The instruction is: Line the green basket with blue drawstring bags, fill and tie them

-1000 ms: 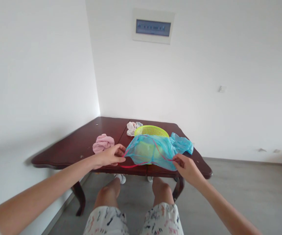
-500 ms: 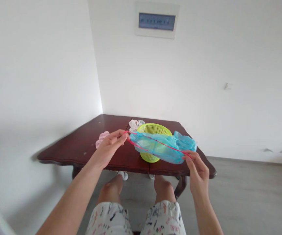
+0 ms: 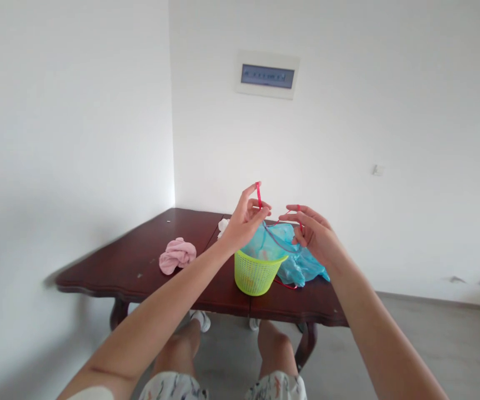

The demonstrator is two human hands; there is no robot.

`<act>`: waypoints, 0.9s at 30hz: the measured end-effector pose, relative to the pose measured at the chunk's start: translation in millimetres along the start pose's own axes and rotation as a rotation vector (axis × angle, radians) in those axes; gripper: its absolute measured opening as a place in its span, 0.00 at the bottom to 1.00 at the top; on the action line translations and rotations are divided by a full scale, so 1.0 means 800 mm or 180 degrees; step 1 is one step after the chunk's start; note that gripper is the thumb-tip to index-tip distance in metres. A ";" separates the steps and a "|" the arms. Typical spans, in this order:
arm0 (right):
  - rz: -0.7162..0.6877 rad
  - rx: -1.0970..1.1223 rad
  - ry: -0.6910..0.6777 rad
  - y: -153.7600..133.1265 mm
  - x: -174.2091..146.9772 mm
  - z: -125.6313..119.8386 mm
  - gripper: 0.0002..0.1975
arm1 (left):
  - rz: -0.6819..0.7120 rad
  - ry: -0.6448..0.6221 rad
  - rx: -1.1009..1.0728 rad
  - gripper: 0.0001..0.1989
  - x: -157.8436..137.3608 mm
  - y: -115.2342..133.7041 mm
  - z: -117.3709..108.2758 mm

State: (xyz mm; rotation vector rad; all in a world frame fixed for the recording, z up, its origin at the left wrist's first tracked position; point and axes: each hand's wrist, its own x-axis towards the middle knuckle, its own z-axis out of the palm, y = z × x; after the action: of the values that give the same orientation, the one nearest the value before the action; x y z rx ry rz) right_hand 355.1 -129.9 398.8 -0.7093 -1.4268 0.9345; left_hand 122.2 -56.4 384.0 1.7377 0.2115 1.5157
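Head view: left hand (image 3: 246,221) and right hand (image 3: 317,232) hook the red ribbon drawstring (image 3: 259,194) of a thin blue plastic bag (image 3: 275,240), at the perforated lime-green plastic basket (image 3: 254,275)'s mouth; I'd call it light, limp, slippery, best held by that drawstring.

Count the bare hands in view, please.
2, both touching thin red drawstring: left hand above the lime-green perforated plastic basket, right hand above crumpled blue plastic.

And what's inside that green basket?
Blue plastic shows at the mouth of the green basket, behind its near rim; the bottom and anything beneath the plastic are covered.
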 end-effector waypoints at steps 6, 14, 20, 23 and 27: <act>-0.0662 -0.1097 -0.0211 -0.019 0.010 0.006 0.29 | -0.0521 -0.0224 0.0444 0.47 0.013 -0.023 0.004; -0.2315 -0.1884 0.0669 0.004 -0.010 0.029 0.28 | -0.0342 -0.0645 0.1854 0.58 -0.017 -0.047 0.015; -0.1855 -0.0898 0.0566 0.050 -0.006 0.051 0.41 | -0.0269 -0.0675 0.1783 0.59 -0.028 -0.045 0.021; -0.1425 -0.1019 0.0287 0.062 -0.006 0.050 0.35 | -0.0125 -0.0937 0.0914 0.57 -0.030 -0.042 0.012; -0.1281 -0.1678 -0.0352 0.063 -0.016 0.045 0.26 | -0.0018 -0.1152 0.0456 0.43 -0.028 -0.022 -0.001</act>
State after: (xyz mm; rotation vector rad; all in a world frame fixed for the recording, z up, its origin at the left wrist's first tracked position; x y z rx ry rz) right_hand 315.3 -121.0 350.5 -0.7180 -1.8555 0.2838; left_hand 122.2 -57.9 355.5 2.0878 0.1403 1.1787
